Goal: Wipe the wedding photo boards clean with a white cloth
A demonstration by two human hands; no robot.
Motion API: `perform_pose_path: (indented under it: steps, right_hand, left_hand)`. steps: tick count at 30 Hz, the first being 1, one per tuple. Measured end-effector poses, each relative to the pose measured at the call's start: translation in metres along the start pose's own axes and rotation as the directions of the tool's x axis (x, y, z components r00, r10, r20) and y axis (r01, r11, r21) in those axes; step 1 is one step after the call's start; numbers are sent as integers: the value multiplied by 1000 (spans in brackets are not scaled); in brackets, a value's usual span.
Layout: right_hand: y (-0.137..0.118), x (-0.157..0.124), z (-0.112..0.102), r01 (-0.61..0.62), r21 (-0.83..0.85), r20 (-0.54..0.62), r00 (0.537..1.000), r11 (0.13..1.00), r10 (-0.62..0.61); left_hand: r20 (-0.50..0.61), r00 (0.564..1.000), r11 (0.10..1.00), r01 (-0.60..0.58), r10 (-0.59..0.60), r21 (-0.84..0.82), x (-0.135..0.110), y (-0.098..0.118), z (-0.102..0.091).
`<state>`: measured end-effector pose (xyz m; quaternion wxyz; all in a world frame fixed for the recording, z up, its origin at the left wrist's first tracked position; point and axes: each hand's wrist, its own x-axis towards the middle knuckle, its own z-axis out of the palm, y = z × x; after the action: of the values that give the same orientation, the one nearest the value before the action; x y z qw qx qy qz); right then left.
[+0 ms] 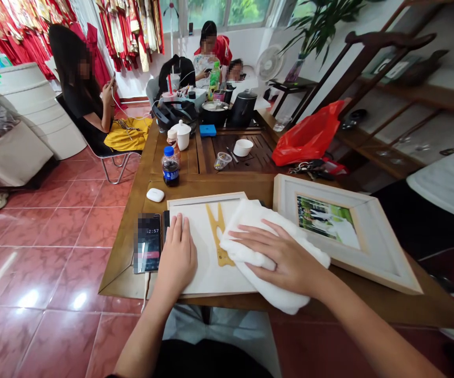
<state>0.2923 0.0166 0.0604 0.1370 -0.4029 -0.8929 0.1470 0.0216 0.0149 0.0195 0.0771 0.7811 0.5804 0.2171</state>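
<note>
My left hand lies flat, fingers stretched out, on the left side of a white board in a thin pale wooden frame. My right hand is over a thick, folded white cloth, with a fold of it between thumb and fingers. The cloth covers the right part of the board and hangs over the table's near edge. On the board between my hands is a flat golden forked shape, its right side partly hidden by the cloth.
Left of the board are a phone with a cable, and a white earbud case. A framed photo leans at the right. Behind stand a blue-capped bottle, a white bowl and a red bag. Other people sit beyond.
</note>
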Motion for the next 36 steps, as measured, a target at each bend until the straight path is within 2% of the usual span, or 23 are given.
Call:
perform_pose_path:
  steps: [3, 6, 9, 11, 13, 16, 19, 27, 36]
  right_hand:
    - [9, -11, -3, -86, -28, -53, 995, 996, 84]
    - [6, -9, -4, -154, -14, -103, 983, 988, 152]
    - [-8, 10, 0, -161, 43, -157, 974, 986, 166]
    - [-19, 28, 4, -122, 86, -181, 974, 989, 136]
    - [-27, 47, 7, -58, 108, -156, 985, 992, 74]
    - [-32, 69, 11, 22, 85, -45, 999, 996, -19]
    - [-30, 80, 10, 32, 46, 29, 999, 998, -33]
    - [-12, 78, 2, -60, 31, -11, 998, 998, 61]
    - [-1, 72, 3, -4, 4, -47, 999, 1000, 5]
  left_hand:
    - [1, 1000, 1000, 9, -9, 2, -1, 0, 1]
    - [2, 1000, 1000, 6, -6, 11, -1, 0, 2]
    - [11, 1000, 1000, 3, -3, 28, 0, 0, 2]
    - [17, 1000, 999, -5, 4, 38, 0, 0, 1]
    - [20, 1000, 999, -12, 12, 41, 0, 0, 0]
    - [24, 1000, 999, -11, 11, 32, 0, 1, -2]
    - [17, 1000, 1000, 1, -1, 19, -1, 2, -2]
    - [-3, 1000, 1000, -8, 8, 6, -1, 0, -1]
    - [-5, 1000, 1000, -3, 3, 4, -1, -1, 0]
